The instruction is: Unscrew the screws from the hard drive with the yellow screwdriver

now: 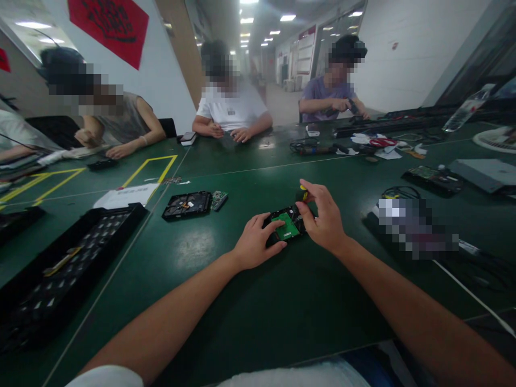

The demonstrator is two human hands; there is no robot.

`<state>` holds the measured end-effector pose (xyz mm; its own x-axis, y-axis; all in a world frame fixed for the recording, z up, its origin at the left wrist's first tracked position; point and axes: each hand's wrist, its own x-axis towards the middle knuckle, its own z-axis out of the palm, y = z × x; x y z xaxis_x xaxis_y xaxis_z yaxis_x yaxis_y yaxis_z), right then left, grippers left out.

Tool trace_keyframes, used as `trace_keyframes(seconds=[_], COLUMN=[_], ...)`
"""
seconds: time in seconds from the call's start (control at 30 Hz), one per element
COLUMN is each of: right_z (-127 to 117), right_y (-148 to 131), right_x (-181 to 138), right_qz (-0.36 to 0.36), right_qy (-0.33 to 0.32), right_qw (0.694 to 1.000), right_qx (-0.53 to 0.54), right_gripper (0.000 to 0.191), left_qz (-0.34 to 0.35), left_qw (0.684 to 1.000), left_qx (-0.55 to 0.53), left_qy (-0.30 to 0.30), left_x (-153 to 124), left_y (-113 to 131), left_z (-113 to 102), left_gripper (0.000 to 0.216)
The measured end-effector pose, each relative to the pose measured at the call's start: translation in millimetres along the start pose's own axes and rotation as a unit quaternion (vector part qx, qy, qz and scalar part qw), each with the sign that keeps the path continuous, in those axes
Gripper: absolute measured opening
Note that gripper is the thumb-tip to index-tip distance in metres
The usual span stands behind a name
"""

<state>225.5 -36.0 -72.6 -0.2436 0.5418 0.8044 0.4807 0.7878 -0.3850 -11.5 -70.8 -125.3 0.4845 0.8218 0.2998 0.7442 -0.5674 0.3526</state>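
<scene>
On the green table in front of me lies a hard drive with its green circuit board facing up. My left hand grips its left end, thumb along the near edge and fingers across the top. My right hand is over the drive's right end, thumb and fingers closed on a short screwdriver with a black and yellow handle. The screwdriver's tip is hard to make out. Left of my hands lie another hard drive and a loose circuit board touching or close beside it.
A long black tray stands at the left, near a white paper. Small screws lie beyond it. To the right are a drive, a grey box and cables. Several people sit across the table; a bottle leans at right.
</scene>
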Motion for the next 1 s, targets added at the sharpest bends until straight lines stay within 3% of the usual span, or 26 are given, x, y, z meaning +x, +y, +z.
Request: trace_keyframes(seconds=[0.17, 0.37, 0.47, 0.6, 0.83, 1.0], right_z=[0.0, -9.2, -19.5, -36.4, -51.5, -55.4], right_y=[-1.1, -9.1, -14.8, -24.5, -38.3, -37.0], right_x=[0.1, 10.1, 20.4, 40.8, 86.9, 115.1], right_qz=[-0.002, -0.011, -0.012, 0.007, 0.009, -0.041], right_qy=[-0.022, 0.019, 0.001, -0.066, -0.242, -0.350], right_qw=[1.000, 1.000, 0.999, 0.995, 0.965, 0.930], right_qx=[0.011, -0.022, -0.036, -0.070, -0.103, -0.104], right_gripper=[0.056, 0.032, 0.022, 0.015, 0.017, 0.022], left_qz=[-0.003, -0.002, -0.002, -0.004, -0.014, -0.019], left_qw=[1.000, 1.000, 1.000, 1.000, 1.000, 1.000], left_qx=[-0.001, 0.005, 0.001, -0.002, -0.004, -0.004], left_qy=[-0.004, -0.004, -0.004, -0.008, -0.011, -0.022], left_x=[0.1, -0.1, 0.0, 0.6, 0.6, 1.0], left_y=[-0.8, -1.2, -0.4, 0.9, 2.3, 1.7], left_z=[0.5, 1.1, 0.4, -1.2, -3.1, -3.4], left_gripper=[0.061, 0.060, 0.060, 0.060, 0.059, 0.061])
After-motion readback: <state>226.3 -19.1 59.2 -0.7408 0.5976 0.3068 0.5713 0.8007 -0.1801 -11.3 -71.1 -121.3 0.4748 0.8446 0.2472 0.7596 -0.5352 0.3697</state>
